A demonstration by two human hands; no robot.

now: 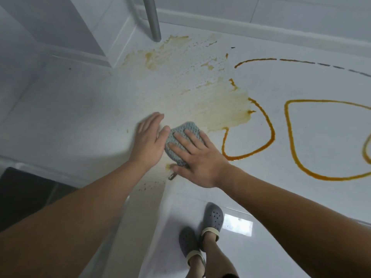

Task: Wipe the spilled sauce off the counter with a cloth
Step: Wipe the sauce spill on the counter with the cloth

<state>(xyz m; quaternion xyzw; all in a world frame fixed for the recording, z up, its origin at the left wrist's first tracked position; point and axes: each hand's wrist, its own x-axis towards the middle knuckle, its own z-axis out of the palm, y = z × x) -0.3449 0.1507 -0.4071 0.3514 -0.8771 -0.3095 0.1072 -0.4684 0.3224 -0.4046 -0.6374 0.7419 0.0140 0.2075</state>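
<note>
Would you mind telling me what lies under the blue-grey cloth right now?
The right hand presses the blue-grey cloth flat on the white counter. Smeared sauce shows beyond its far edge; whether sauce lies beneath is hidden.

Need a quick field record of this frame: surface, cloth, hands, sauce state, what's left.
surface: white counter
cloth: blue-grey waffle-textured cloth, flat on the counter
right hand: fingers spread, pressing flat on the cloth
left hand: open, motion-blurred, at the cloth's left edge
wiped zone: pale yellow-brown smear beyond the cloth
unwiped sauce: brown looped lines to the right, plus a dashed trail farther back
other: metal pole at the back; grey clogs on the floor
status: partly wiped
</note>
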